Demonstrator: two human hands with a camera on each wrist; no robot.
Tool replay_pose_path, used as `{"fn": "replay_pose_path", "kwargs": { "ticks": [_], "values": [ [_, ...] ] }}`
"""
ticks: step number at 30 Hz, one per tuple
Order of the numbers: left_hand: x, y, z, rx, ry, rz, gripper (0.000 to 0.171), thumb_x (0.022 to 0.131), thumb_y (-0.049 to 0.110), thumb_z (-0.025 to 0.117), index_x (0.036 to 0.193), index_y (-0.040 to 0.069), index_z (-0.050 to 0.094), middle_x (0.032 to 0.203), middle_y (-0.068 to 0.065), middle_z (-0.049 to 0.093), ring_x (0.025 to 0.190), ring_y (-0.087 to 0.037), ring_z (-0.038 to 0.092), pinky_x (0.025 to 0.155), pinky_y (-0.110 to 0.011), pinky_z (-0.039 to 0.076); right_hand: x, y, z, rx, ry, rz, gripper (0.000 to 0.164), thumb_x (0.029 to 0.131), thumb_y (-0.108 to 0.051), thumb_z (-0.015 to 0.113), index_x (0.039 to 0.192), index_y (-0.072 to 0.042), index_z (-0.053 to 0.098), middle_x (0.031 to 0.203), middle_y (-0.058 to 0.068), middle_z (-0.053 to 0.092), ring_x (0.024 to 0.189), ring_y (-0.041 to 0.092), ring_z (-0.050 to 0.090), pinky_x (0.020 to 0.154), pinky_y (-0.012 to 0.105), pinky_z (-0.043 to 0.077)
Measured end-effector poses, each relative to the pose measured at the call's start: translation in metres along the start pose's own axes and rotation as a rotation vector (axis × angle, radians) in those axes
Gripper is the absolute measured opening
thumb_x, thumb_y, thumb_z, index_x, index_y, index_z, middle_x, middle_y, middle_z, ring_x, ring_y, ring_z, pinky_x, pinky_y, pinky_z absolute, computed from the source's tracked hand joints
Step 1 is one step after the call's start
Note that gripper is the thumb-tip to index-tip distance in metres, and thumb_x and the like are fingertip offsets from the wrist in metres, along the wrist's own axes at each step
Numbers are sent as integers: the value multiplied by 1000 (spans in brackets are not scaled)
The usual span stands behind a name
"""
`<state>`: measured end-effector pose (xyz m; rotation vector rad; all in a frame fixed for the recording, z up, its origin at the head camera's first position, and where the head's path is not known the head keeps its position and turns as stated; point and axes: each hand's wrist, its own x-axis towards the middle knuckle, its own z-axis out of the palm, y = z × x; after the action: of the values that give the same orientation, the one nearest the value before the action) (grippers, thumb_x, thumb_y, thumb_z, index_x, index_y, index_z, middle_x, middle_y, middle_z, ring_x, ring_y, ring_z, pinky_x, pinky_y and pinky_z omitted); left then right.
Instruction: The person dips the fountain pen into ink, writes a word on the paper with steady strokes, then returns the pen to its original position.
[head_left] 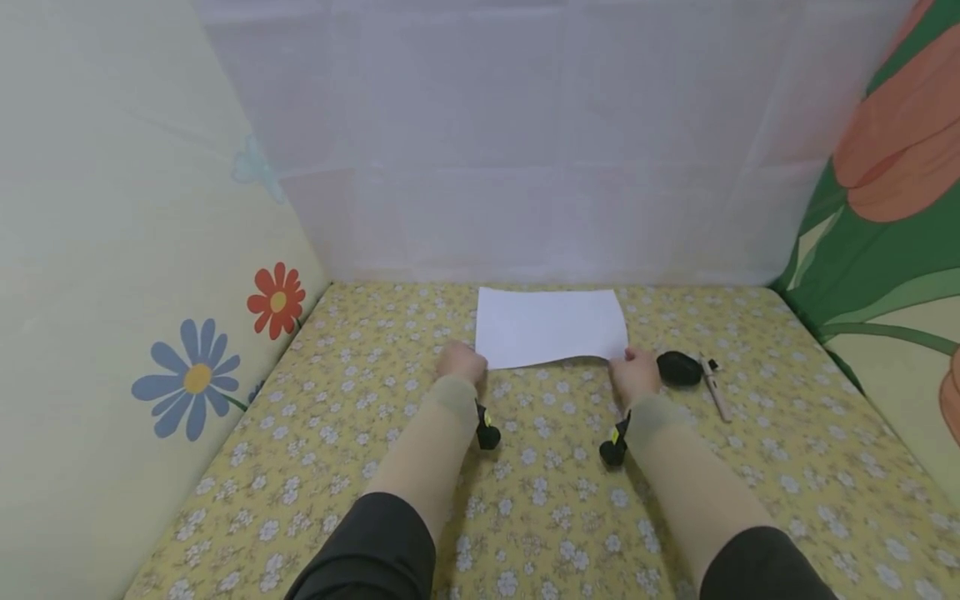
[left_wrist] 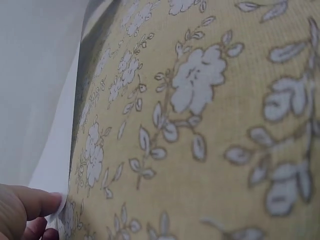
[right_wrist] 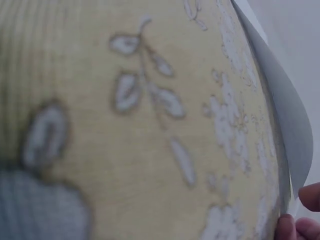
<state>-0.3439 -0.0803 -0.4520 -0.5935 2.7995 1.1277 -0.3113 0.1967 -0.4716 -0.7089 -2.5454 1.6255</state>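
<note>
A white sheet of paper (head_left: pixel 551 327) spreads between both hands near the back of the table, its near edge bowed upward toward the right. My left hand (head_left: pixel 461 363) pinches its near left corner; in the left wrist view the thumb of that hand (left_wrist: pixel 24 210) presses on the paper's edge (left_wrist: pixel 56 137), with fingertips underneath. At the near right corner, my right hand (head_left: pixel 636 373) pinches the sheet between thumb and fingers. The right wrist view has the curled paper edge (right_wrist: pixel 292 107) rising off the cloth beside the fingertips of that hand (right_wrist: pixel 306 220).
Right of the right hand lie a rounded black object (head_left: pixel 679 369) and a slim, light-coloured pen-like item (head_left: pixel 715 390) with a dark piece near its top. A yellow floral cloth (head_left: pixel 555 517) covers the table. A white sheet (head_left: pixel 525 150) hangs behind, with patterned panels either side.
</note>
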Motion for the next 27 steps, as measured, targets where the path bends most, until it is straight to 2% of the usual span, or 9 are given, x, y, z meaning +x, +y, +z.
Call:
{"fn": "replay_pose_path", "kwargs": {
  "ticks": [5,9,11,15,19,24,27],
  "values": [
    [6,-4,-2,-32,-23,59,16,88,10,54,84,5,70,92,-10,68,86,-29,62,79,-43,52,-2,0,2,20,43,5,58,89,-11,47,146,-4,40,146,15,43,134,34,38,110,45,32],
    [9,-7,-8,-23,-24,112,20,90,10,55,96,-1,70,101,-17,68,96,-33,62,86,-43,51,-2,0,4,46,67,9,57,89,-11,48,145,-4,41,144,15,45,133,33,38,110,44,32],
    [10,-9,-11,-10,-23,120,22,90,10,56,103,-3,69,106,-19,67,101,-34,62,89,-43,50,-1,1,4,60,72,10,55,89,-10,49,144,-4,43,143,16,46,132,33,40,109,45,33],
    [13,-12,-14,28,-39,111,27,90,12,58,113,0,68,114,-17,65,108,-33,59,94,-42,48,0,2,4,72,72,13,54,87,-7,49,140,-3,48,139,18,49,126,33,44,103,48,39],
    [15,-17,-16,24,-85,137,30,89,12,61,116,2,68,107,-15,67,100,-30,61,89,-40,50,-4,-1,1,21,47,-8,56,85,-3,51,141,-2,46,138,20,49,123,35,46,101,49,41],
    [14,-22,-21,-62,-161,165,36,89,8,64,124,1,63,110,-14,65,83,-23,61,85,-38,50,-17,-8,-4,-8,-38,-18,63,85,-1,53,146,-3,38,146,19,42,132,37,39,107,49,36],
    [12,-25,-24,-68,-205,188,22,88,7,66,108,-2,66,103,-14,63,75,-20,56,79,-36,49,-21,-11,-7,-16,-77,-20,65,86,-1,54,148,-4,36,149,18,39,135,36,35,109,48,33]
  ]
}}
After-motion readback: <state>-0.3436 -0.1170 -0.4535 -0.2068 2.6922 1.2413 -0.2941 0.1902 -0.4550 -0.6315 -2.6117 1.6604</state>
